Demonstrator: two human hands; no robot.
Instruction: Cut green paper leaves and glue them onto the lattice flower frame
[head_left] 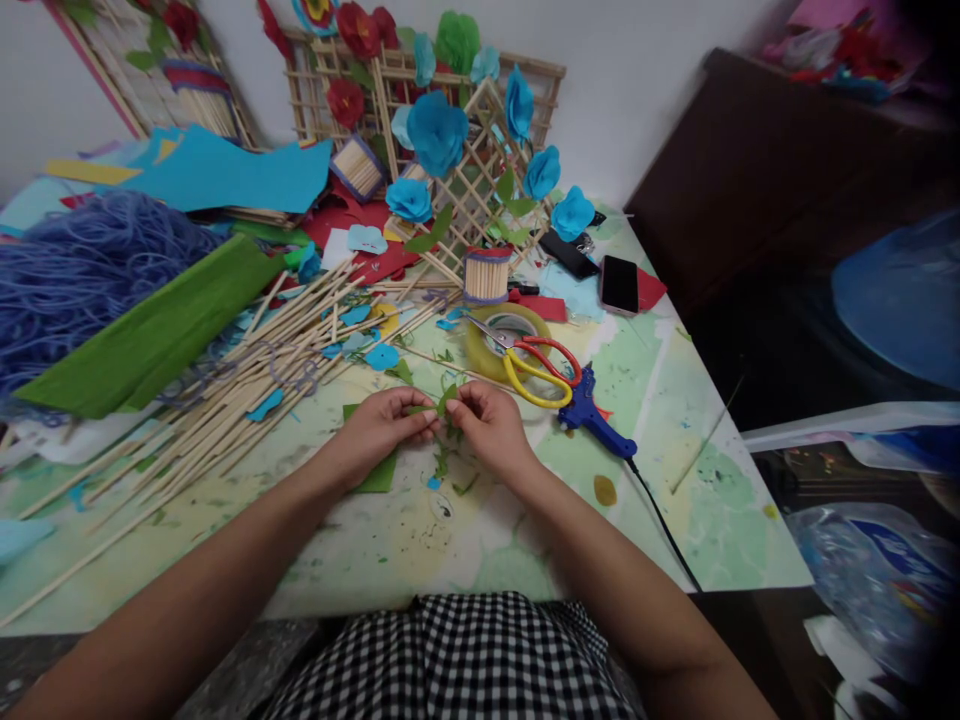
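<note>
Over the middle of the table, my left hand (390, 425) and my right hand (491, 425) face each other with a small gap between them. Both pinch a small green paper leaf piece (448, 396) with thumb and fingertips. A square of green paper (379, 475) lies on the table beneath my left hand. Small green scraps (441, 462) lie just below the fingertips. Scissors with red and yellow handles (540, 375) rest on a roll of clear tape (480, 350), beyond my right hand. A blue glue gun (596, 420) lies to the right, its cord running to the table's front edge.
Thin wooden sticks (247, 420) spread across the left, beside blue yarn (112, 280) and folded green paper (157, 330). A bamboo lattice with blue paper flowers (439, 135) stands at the back. Two phones, one face up (619, 284), lie back right.
</note>
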